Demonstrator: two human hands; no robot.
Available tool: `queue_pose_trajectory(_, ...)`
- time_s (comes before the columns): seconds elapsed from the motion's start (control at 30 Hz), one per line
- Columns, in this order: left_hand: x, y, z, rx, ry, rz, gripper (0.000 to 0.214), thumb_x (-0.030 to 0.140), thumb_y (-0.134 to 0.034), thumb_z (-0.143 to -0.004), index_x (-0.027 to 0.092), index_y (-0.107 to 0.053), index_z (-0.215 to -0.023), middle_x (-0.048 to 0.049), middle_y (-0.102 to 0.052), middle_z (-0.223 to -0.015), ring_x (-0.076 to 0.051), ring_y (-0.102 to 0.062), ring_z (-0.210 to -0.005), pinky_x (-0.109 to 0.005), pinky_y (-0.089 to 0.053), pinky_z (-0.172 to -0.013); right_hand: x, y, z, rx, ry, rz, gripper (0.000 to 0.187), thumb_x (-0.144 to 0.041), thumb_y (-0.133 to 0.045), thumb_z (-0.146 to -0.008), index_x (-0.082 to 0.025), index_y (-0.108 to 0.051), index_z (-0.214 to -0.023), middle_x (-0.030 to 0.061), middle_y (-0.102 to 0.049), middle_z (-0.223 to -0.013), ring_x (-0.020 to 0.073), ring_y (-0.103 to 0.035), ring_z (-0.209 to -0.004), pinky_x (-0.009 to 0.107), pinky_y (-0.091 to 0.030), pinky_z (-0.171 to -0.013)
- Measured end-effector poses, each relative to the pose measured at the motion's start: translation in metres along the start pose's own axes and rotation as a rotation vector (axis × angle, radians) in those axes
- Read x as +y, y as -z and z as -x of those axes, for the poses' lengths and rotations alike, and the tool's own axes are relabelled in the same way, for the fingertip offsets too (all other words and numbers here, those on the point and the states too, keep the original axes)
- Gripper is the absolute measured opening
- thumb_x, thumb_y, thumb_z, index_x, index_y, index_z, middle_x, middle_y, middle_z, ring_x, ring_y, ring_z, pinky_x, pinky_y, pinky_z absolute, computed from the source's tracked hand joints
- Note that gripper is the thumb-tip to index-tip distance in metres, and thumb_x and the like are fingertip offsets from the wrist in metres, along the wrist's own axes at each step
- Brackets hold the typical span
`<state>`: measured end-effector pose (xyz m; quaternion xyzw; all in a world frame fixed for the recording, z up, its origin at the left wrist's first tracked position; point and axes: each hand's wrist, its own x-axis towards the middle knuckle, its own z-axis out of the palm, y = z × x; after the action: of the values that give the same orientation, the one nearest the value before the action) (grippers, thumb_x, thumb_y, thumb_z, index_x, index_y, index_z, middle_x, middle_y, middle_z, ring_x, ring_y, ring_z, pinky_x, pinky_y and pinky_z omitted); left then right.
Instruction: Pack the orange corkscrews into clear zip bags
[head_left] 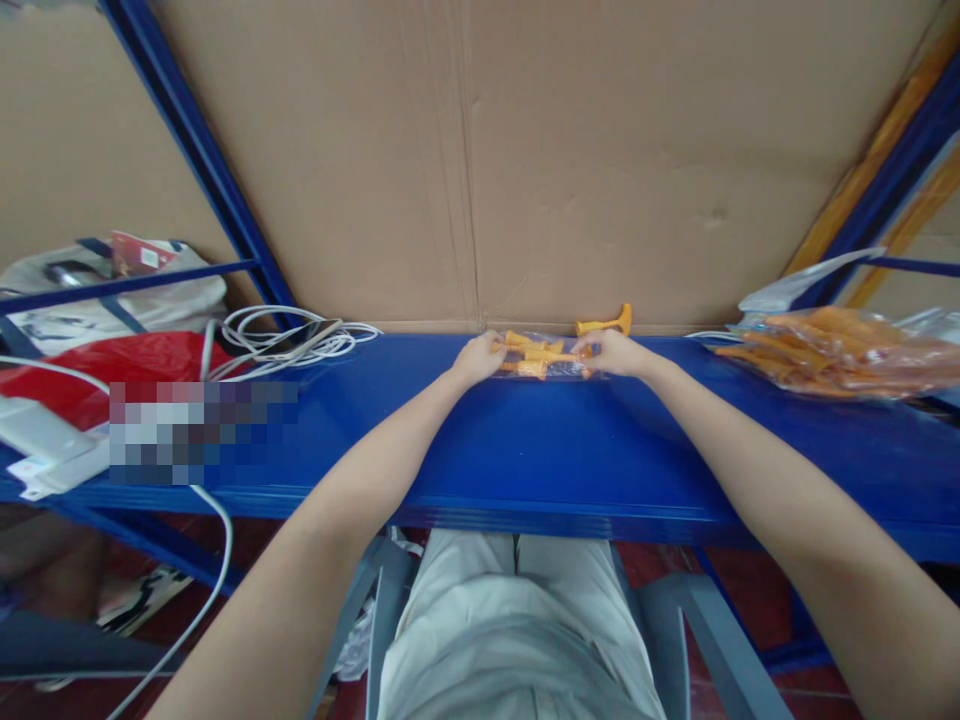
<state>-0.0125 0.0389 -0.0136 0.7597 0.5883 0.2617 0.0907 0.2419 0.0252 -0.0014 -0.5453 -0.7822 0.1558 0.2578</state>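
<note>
A small clear plastic bag (556,367) with a few orange plastic parts (534,352) in it lies on the blue shelf (525,450), close to the cardboard back wall. My left hand (478,357) is closed on the bag's left end. My right hand (611,352) pinches its right end. One loose orange T-shaped part (604,322) lies just behind my right hand, against the cardboard.
A large clear bag full of orange parts (840,350) sits at the right end of the shelf. A coil of white cable (281,340) lies at the left, beside a red bag (112,365) and a white device (45,440). Cardboard (480,150) backs the shelf.
</note>
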Motion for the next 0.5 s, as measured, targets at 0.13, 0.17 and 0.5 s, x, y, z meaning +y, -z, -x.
queue_pose_trajectory(0.13, -0.003, -0.003, -0.005, 0.027, 0.038, 0.059, 0.027, 0.027, -0.046, -0.095, 0.017, -0.063, -0.112, -0.0097, -0.072, -0.113, -0.020, -0.067, -0.100, -0.027, -0.050, -0.084, -0.002, -0.011, -0.005, 0.153, -0.081, -0.228, 0.025, -0.012, -0.070, -0.067, -0.018, -0.068, -0.091, 0.0054, -0.072, -0.097, 0.0206, -0.068, -0.094, 0.036, -0.055, -0.088)
queue_pose_trajectory(0.17, -0.003, -0.003, -0.006, 0.036, 0.047, 0.062, 0.026, 0.027, -0.046, -0.095, 0.017, -0.063, -0.112, -0.0096, -0.072, -0.112, -0.020, -0.067, -0.100, -0.027, -0.050, -0.084, -0.004, -0.014, -0.005, 0.166, -0.123, -0.299, 0.025, -0.011, -0.072, -0.066, -0.017, -0.066, -0.090, 0.0061, -0.072, -0.097, 0.0207, -0.068, -0.094, 0.037, -0.056, -0.089)
queue_pose_trajectory(0.5, 0.002, 0.006, -0.004, 0.105, 0.105, 0.166, 0.027, 0.018, -0.044, -0.091, 0.016, -0.067, -0.105, -0.0067, -0.072, -0.112, -0.019, -0.065, -0.104, -0.027, -0.050, -0.089, -0.021, -0.015, 0.007, 0.044, -0.467, -0.743, 0.022, 0.001, -0.058, -0.082, -0.018, -0.054, -0.073, 0.0000, -0.064, -0.063, 0.0101, -0.067, -0.066, 0.029, -0.055, -0.088)
